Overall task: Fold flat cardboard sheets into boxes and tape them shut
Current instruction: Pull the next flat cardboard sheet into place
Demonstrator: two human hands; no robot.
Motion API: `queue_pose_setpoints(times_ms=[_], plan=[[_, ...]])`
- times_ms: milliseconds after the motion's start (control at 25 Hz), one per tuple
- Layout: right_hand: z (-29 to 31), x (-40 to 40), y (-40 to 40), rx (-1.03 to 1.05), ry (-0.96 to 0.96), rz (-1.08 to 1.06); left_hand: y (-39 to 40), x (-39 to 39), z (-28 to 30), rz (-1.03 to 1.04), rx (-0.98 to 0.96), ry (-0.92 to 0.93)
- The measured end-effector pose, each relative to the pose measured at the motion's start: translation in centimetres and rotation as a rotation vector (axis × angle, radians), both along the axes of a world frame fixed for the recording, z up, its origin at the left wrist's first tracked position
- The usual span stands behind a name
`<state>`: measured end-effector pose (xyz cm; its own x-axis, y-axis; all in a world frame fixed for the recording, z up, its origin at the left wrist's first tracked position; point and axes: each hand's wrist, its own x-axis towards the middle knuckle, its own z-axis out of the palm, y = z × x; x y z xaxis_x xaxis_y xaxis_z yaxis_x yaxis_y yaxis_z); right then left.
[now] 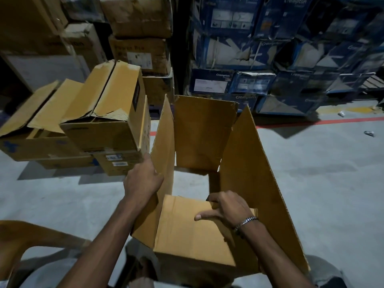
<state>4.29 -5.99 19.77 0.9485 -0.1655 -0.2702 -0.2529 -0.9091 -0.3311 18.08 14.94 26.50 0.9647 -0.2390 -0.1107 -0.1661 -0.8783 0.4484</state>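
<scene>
Blue Crompton cartons (270,59): stacked wall, 12 to 3 o'clock, several crushed and torn.

Brown cartons (137,38): tall stack at 11 to 12 o'clock, dusty, labels unreadable.

Floor (322,173): grey concrete, a red line (311,122) and a yellow line (353,110) running across at 2 o'clock.

Open cardboard box (207,132): the task piece, centre of view, standing on the floor right in front of me. All four top flaps are up; the far flap stands upright, the left flap (165,142) upright and edge-on, the right flap (255,173) leaning outward, the near flap (187,225) tilted toward me. Floor shows through the middle.

Opened boxes (104,125): a cluster at 9 to 10 o'clock, flaps up, piled on one another, just beside the task box.

Brown curved shape (31,235): at 8 o'clock, cannot tell what it is.

My left hand (143,179): fingers curled round the left flap's edge, thumb on its outer face.

My right hand (226,206): gripping the near flap's top edge, fingers over the edge, thumb laid on the face toward me.

Metal bracelet (246,222): on my right wrist.
</scene>
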Motion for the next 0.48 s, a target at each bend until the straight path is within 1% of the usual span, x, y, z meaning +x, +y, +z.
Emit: queue_pose_setpoints(times_ms=[200,480], plan=[[-1.9,1.1,-0.4,0.001,0.062,0.008,0.2,0.6,0.2,0.001,0.032,0.06],[-1.2,2.4,-1.2,-0.102,0.069,-0.071,-0.2,0.6,-0.3,0.007,0.05,0.111]])
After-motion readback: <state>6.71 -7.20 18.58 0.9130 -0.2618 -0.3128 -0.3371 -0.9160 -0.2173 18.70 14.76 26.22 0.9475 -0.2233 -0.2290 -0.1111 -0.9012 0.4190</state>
